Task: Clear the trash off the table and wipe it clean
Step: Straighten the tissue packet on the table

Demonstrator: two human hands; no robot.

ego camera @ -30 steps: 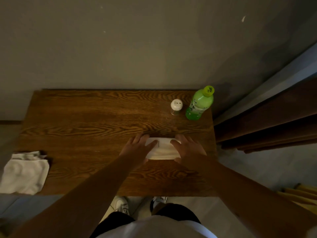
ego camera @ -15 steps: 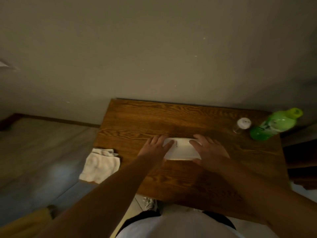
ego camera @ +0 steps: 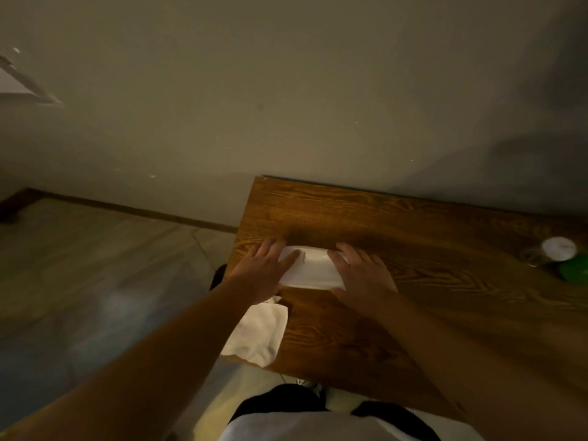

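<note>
A folded white cloth [ego camera: 313,267] lies flat on the brown wooden table [ego camera: 429,268], close to its left edge. My left hand [ego camera: 265,270] presses on the cloth's left end with straight fingers. My right hand [ego camera: 361,270] presses on its right end, fingers flat too. A second white cloth [ego camera: 259,334] hangs over the table's front left corner, partly behind my left forearm. At the far right edge of the view stand a small clear shaker with a white cap [ego camera: 555,251] and the base of a green bottle [ego camera: 574,270], mostly cut off.
The table's back edge runs along a plain grey wall [ego camera: 286,90]. To the left lies grey tiled floor [ego camera: 79,281] with a dark skirting board. My shoes and dark trousers show below the table's front edge.
Both hands slid the folded cloth leftward across the table, from near the shaker to the left edge. The view swung left, so the bottle and shaker now sit at the right border.
</note>
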